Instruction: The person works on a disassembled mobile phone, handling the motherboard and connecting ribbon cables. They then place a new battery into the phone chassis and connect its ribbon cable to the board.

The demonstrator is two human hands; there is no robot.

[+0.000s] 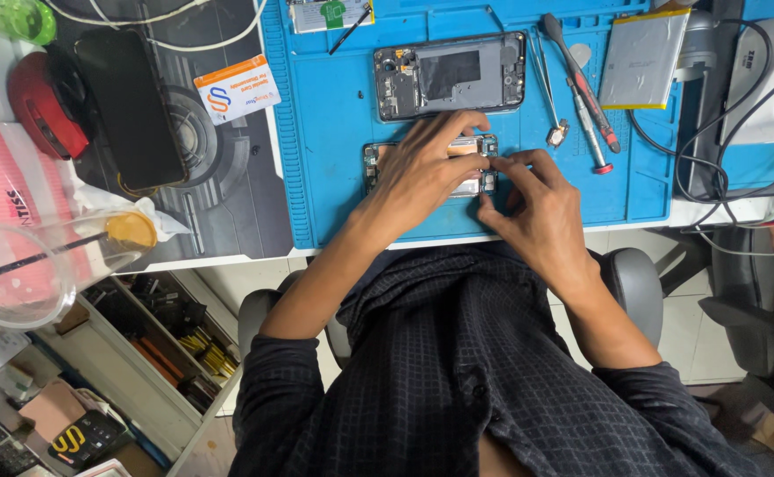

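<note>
Both my hands rest on an opened phone frame (372,162) lying on the blue work mat (334,115). My left hand (422,170) lies flat over its middle and holds it down. My right hand (537,208) pinches at a small part near the frame's right end with thumb and forefinger. A second opened phone (449,73) with bare circuit parts lies just beyond, further up the mat. Most of the frame under my hands is hidden.
Tweezers (548,97) and two screwdrivers (586,84) lie right of the phones, next to a flat silver battery (641,57). A black phone (131,106), a card (239,88) and a red object (41,104) sit left. A clear cup (25,265) stands near left. Cables (732,168) trail right.
</note>
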